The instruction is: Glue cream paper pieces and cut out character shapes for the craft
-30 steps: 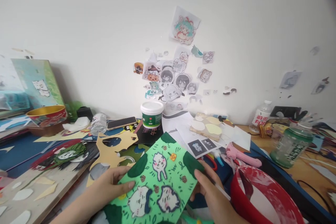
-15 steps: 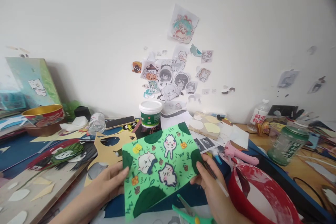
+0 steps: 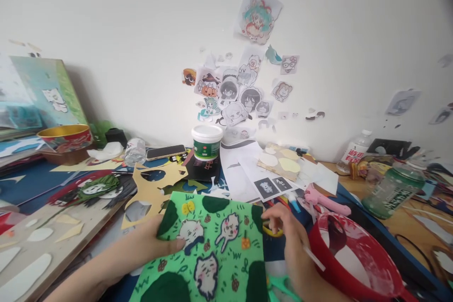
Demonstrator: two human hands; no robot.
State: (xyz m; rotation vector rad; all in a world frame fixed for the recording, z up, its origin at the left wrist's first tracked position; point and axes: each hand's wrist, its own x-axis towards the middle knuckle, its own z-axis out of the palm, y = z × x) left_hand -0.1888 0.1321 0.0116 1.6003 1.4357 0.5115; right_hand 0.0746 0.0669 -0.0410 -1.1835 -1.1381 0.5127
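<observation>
My left hand [image 3: 161,240] grips a bright green painted card [image 3: 219,236] by its left side, thumb lying on the front. The card carries three white cartoon animal cut-outs, dark green patches and small painted flowers and berries. My right hand [image 3: 292,240] is beside the card's right edge, fingers curled; I cannot tell whether its fingertips touch the card. A thin pen-like stick [image 3: 314,258] with a pale end sticks out from the back of this hand, tucked between its fingers. Green-handled scissors [image 3: 283,288] lie under the hand, partly hidden.
A red basin [image 3: 357,255] and a pink glue gun [image 3: 327,200] sit at right. A white-lidded tub [image 3: 207,142], cut yellow paper [image 3: 145,191] and a phone [image 3: 166,152] lie beyond the card. A board with cut-outs [image 3: 53,240] is at left; a green bottle [image 3: 394,191] stands far right.
The card has come lower and turned, its lower part now leaving the view. My right hand has come off its right corner, and my left thumb reaches further over the front.
</observation>
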